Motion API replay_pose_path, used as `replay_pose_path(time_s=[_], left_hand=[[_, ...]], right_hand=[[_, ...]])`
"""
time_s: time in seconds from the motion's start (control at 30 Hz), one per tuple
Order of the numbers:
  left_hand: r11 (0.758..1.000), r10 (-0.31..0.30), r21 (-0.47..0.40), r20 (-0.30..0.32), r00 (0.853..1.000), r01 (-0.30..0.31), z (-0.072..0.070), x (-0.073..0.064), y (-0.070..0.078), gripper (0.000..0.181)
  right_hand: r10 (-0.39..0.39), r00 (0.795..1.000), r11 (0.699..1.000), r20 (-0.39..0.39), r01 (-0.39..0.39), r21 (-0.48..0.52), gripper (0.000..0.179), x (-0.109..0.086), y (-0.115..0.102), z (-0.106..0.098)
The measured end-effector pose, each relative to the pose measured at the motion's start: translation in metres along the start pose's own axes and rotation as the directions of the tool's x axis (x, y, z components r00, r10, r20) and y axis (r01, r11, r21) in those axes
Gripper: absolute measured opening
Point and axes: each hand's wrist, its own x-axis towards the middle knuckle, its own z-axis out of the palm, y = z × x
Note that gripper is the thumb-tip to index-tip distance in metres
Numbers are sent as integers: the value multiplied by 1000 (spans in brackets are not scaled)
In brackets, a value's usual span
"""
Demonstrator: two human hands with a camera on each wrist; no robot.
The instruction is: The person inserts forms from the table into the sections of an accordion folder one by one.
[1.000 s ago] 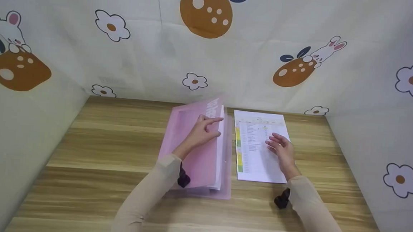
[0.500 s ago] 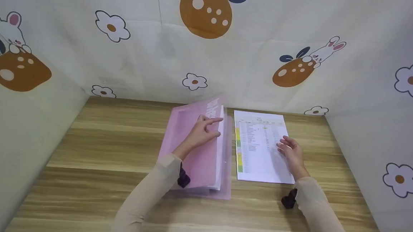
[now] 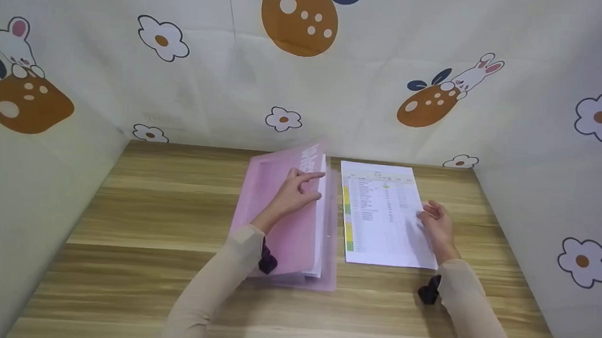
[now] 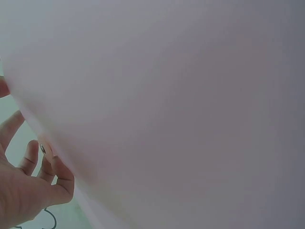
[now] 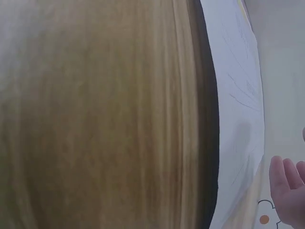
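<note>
1. Clock reference, head view: 12 o'clock toward the back wall. Wood-grain counter [image 3: 157, 217]; pale fabric backdrop [image 3: 223, 80] at its 12 o'clock, printed with flowers, rabbits and orange spotted fruit.
2. Translucent pink plastic folder [image 3: 291, 241] lies on the counter near its centre, upper cover raised along its 3 o'clock edge. White lettering [image 3: 309, 160] toward 1 o'clock of the cover; white inner pages [image 3: 320, 227] show under that edge.
3. Left hand [image 3: 291, 195] at the cover's 3 o'clock edge. Fingers bent, pinching that edge.
4. White printed paper sheet [image 3: 382, 216] rests just beside the folder, at its 3 o'clock. Table of small text, illegible; yellow and green cells down its 9 o'clock edge.
5. Right hand [image 3: 438, 227] at the sheet's 3 o'clock edge. Fingers loosely bent, gripping nothing; contact with the paper cannot be told.
6. Black wrist-worn cameras [image 3: 268, 261] sit below both hands, beside beige sleeves [image 3: 475, 310].
</note>
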Motion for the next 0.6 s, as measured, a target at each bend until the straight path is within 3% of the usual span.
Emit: replay_pose_path(time_s=[0.33, 0.6], left_hand=[[1000, 4, -15, -3, 1000, -4, 0, 0, 0, 47], [1000, -15, -12, 2, 1000, 15, 0, 0, 0, 47]], right_hand=[[28, 999, 989, 21, -24, -145, 67, 1, 6, -6], [35, 998, 962, 51, -20, -272, 69, -1, 10, -7]])
